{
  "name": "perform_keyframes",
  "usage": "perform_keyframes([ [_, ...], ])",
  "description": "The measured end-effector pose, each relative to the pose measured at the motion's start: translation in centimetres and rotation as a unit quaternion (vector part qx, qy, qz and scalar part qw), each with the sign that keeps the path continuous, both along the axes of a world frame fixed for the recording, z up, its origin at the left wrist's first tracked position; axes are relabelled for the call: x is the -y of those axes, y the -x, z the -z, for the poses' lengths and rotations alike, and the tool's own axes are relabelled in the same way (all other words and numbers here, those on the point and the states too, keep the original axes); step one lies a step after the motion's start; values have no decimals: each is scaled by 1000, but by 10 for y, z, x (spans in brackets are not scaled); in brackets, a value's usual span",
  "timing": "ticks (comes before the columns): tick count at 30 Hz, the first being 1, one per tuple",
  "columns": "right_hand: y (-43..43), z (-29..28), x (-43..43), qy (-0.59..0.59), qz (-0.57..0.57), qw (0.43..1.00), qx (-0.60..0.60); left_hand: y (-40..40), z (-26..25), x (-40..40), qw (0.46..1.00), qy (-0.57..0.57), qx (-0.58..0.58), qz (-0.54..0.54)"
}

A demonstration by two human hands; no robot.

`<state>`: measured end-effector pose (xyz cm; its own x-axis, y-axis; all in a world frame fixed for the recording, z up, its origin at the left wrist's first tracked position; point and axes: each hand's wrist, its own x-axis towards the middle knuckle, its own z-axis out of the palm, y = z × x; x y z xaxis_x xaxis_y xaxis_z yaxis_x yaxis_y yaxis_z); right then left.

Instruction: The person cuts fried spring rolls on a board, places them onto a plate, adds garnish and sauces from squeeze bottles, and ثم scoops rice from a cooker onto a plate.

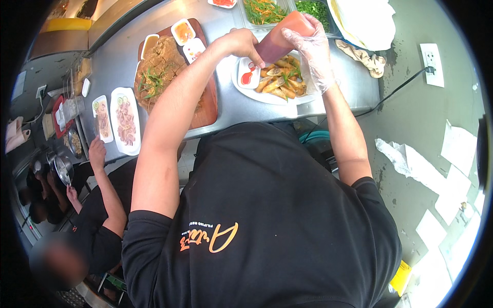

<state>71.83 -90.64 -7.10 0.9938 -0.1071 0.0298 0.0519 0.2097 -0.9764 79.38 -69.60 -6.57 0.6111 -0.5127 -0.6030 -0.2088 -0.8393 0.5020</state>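
Observation:
My gloved right hand point(314, 50) grips the base of a plastic bottle of reddish sauce point(287, 36), tilted down to the left. My bare left hand point(245, 44) is at the bottle's lower end, its fingertips just over a small white dish point(243, 77) with bright red sauce in it. Whether those fingers hold the bottle or only touch it is hidden, as is the bottle's tip. The dish sits on the left side of a white oval plate point(265, 99). Beside it on the plate lie fried spring rolls point(278, 84) with green garnish, below the bottle and by my right wrist.
A wooden board point(208, 111) with a large browned roast point(163, 57) and sauce dishes is left. Containers of chopped greens point(312, 10) and shredded vegetables point(265, 10) stand behind. A cloth point(360, 57) lies right. A co-worker's hand point(97, 152) is near two plates far left.

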Motion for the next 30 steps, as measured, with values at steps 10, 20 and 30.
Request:
perform_keyframes([
  [10,8,-10,-11,6,-15,1000,-18,9,10,-7,1000,18,0,3],
  [20,-2,-8,-9,56,-15,998,-6,6,8,-7,999,31,19,-8],
  [30,-9,10,2,-33,4,997,-75,3,6,-8,999,30,-14,-21],
])
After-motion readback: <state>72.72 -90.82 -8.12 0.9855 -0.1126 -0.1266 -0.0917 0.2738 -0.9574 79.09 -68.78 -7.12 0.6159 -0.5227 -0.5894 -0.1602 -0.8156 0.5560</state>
